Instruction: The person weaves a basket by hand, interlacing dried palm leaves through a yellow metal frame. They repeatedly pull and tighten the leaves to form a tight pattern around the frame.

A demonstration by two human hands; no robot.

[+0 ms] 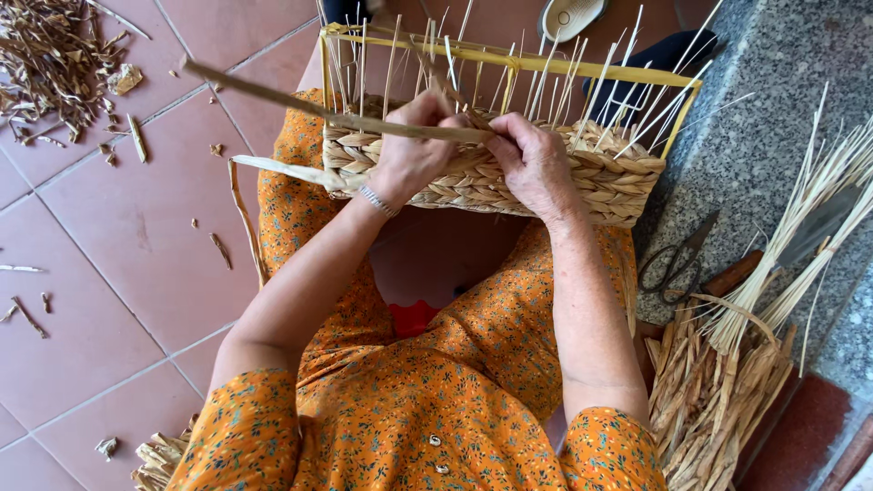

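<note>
A half-woven straw basket [600,177] on a yellow rectangular frame [582,68] rests on my knees, with thin upright stakes sticking up from its braided wall. My left hand [411,150] pinches a long flat straw strand [273,95] that runs out to the upper left. My right hand [532,159] grips the same strand at the basket's top edge, fingers pressed into the weave. Both hands sit close together at the middle of the near wall. A metal bracelet is on my left wrist.
A bundle of dry straw [727,364] leans on the grey stone step [773,109] at right, with black scissors [673,264] beside it. Straw scraps [55,64] litter the red floor tiles at upper left. A sandal [568,16] lies beyond the basket.
</note>
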